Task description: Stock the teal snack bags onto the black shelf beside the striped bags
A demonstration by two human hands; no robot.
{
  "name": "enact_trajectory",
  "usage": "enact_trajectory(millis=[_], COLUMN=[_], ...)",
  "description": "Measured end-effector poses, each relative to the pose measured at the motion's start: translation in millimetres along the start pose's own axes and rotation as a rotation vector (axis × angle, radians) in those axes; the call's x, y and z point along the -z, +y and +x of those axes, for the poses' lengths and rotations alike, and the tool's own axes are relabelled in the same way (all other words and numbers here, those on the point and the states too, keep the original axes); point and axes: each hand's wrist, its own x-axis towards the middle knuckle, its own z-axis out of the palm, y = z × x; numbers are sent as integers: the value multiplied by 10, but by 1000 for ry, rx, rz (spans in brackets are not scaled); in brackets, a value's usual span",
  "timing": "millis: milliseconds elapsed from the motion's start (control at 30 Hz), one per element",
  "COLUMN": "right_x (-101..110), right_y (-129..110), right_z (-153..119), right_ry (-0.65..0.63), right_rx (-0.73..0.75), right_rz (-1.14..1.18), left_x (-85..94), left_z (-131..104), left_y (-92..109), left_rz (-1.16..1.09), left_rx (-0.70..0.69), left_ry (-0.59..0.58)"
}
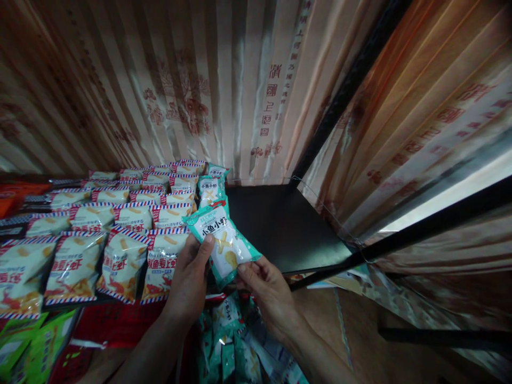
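A teal and white snack bag (224, 242) is held between both hands above the front of a black shelf (276, 224). My left hand (190, 274) grips its left side, thumb on the front. The lower right corner is pinched by my right hand (268, 293). Behind the held bag, two more teal bags (209, 189) stand in a line going back. Left of them are rows of white bags with red and blue striped edges (164, 264), standing upright.
Below the shelf is a pile of teal bags (230, 341), with green packets (36, 341) at the lower left. A pleated curtain (240, 96) hangs behind. Black metal bars (344, 101) frame the shelf's right side. Brown floor (360, 336) shows at the lower right.
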Motion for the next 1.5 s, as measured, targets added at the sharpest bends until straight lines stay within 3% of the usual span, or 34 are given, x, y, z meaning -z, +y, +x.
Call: enact_trajectory(millis=[267, 467, 700, 1167, 1333, 1500], right_x=[-19, -6, 18, 33, 11, -7], right_y=[-46, -62, -67, 28, 76, 62], right_z=[-17, -9, 10, 22, 10, -2], right_ry=[88, 83, 101, 77, 70, 65], right_rx=[29, -4, 20, 58, 45, 18], right_rz=[-9, 17, 19, -55, -64, -34], left_x=[80, -27, -33, -51, -21, -12], left_z=[16, -16, -2, 18, 11, 5], left_y=[-124, -167, -278, -344, -328, -291], left_rz=[101, -195, -203, -236, -92, 8], left_rx=[-91, 70, 83, 65, 31, 97], left_ry=[37, -156, -244, -214, -133, -1])
